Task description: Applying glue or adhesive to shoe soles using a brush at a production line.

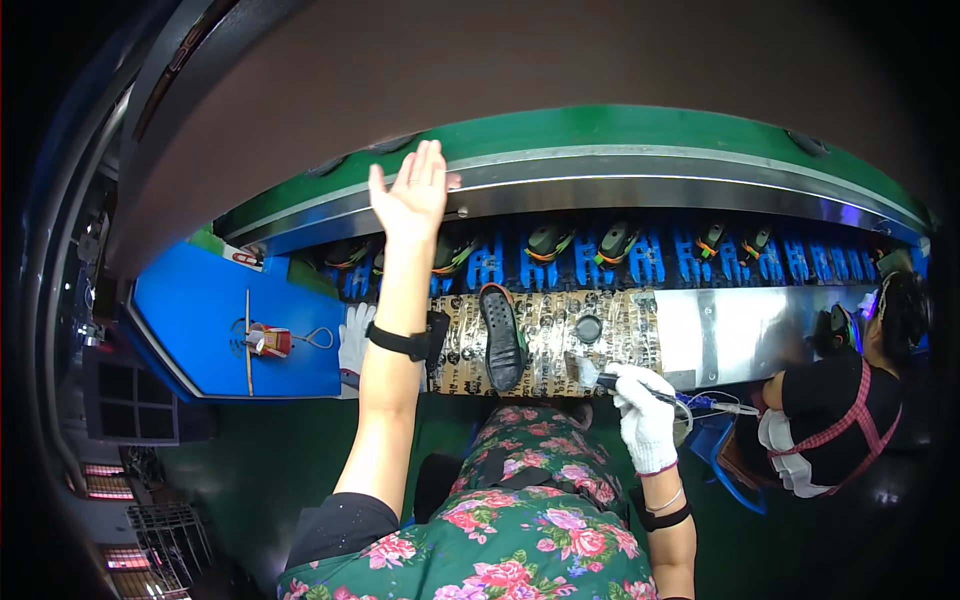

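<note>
My left hand (412,195) is bare and raised over the steel edge of the machine, palm showing and fingers stretched out, holding nothing. My right hand (645,415) wears a white knit glove and is closed around a black-handled brush (588,374) with a pale, flat tip. That tip hangs over the near edge of the taped work surface (630,330). Left of it lies a dark shoe sole (503,340) with a perforated inside and orange at its far end. A small round black dish (589,328) rests between the sole and the bare metal.
Blue racks (645,262) carrying several dark shoe parts (548,243) run behind the surface. A blue side table (200,330) on the left bears a red container (272,341); a white glove (355,338) lies at its right edge. A co-worker (830,420) sits at right, near a thin cable (720,404).
</note>
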Demonstrator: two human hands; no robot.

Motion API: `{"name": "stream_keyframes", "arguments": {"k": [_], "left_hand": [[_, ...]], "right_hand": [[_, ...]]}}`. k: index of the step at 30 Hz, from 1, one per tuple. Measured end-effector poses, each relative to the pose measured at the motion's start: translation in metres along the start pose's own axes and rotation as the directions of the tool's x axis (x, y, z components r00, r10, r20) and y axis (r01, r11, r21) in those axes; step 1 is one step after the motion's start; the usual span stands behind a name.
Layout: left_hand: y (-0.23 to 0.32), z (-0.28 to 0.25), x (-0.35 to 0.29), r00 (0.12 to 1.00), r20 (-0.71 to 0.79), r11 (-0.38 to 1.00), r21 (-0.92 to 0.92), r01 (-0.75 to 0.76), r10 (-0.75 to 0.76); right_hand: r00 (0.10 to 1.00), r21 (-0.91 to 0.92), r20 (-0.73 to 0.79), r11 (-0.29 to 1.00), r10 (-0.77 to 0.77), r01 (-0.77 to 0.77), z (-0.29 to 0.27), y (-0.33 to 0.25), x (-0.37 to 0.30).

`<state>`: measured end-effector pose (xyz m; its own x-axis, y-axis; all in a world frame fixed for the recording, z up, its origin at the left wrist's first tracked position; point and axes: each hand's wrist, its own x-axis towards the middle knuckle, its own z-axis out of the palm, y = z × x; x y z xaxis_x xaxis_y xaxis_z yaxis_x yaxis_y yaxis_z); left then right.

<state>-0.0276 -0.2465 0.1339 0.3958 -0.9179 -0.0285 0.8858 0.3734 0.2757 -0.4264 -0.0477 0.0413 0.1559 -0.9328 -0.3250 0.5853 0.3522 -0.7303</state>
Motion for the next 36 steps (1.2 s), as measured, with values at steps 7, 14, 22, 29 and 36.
{"name": "stream_keyframes", "arguments": {"k": [7, 14, 22, 29, 36], "left_hand": [[-0.15, 0.066, 0.025, 0.945, 0.327, 0.139, 0.935, -0.327, 0.023], [-0.224, 0.081, 0.087, 0.927, 0.367, -0.641, 0.693, -0.329, -0.08], [-0.15, 0.06, 0.031, 0.954, 0.299, 0.502, 0.829, -0.249, -0.02], [-0.037, 0.019, -0.092, 0.915, 0.25, 0.465, 0.799, -0.38, 0.318], [-0.063, -0.021, -0.174, 0.926, -0.162, 0.392, 0.871, 0.297, -0.341]], "right_hand": [[0.989, 0.15, -0.147, 0.988, -0.016, 0.039, -0.023, 0.003, 0.005], [0.975, 0.163, -0.216, 0.983, -0.048, 0.085, -0.037, 0.004, -0.009], [0.963, 0.243, -0.27, 0.966, -0.017, 0.085, -0.07, 0.011, -0.023], [0.971, 0.259, -0.214, 0.952, -0.11, 0.165, -0.08, -0.012, -0.019], [0.995, 0.297, -0.033, 0.95, -0.095, 0.1, -0.021, -0.054, -0.033]]}}
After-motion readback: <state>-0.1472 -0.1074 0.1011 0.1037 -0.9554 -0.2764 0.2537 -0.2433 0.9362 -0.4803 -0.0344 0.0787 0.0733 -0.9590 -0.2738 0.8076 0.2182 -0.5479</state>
